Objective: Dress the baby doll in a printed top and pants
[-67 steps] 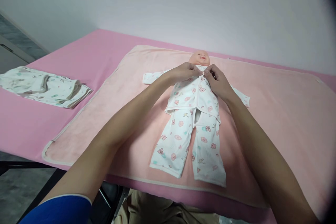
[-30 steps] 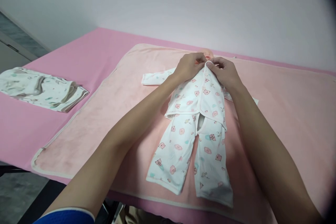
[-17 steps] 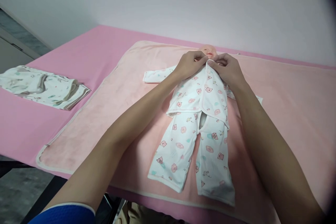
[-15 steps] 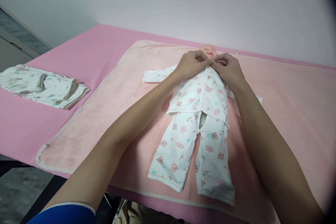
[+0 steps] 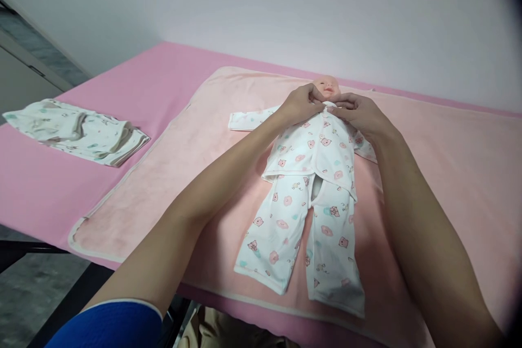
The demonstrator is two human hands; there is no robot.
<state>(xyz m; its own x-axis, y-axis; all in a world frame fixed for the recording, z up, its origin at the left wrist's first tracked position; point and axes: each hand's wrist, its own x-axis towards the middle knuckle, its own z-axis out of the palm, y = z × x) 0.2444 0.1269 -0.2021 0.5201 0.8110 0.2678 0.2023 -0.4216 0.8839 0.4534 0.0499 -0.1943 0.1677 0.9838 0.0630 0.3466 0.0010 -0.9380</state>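
Observation:
A baby doll (image 5: 326, 87) lies on its back, its head at the far side. It is dressed in a white baby shirt (image 5: 299, 147) and matching baby pants (image 5: 277, 228), printed with small pink animals. My left hand (image 5: 305, 104) is closed at the shirt's neckline, fingertips pinching the collar just under the doll's chin. From the other side, my right hand (image 5: 361, 113) has thumb and fingers on the same collar, close to the left fingertips. The shirt front lies overlapped. One sleeve stretches out to the left; the other is partly covered by my right forearm.
A peach blanket (image 5: 163, 185) with pale edging lies under the doll on a pink-covered table (image 5: 179, 65). Folded white printed clothes (image 5: 81, 133) rest at the table's left. Behind stands a pale wall (image 5: 285, 11).
My right hand has turned flatter and drawn slightly apart from the left, fingers more stretched over the collar. The left stays at the neckline. The view has shifted a little.

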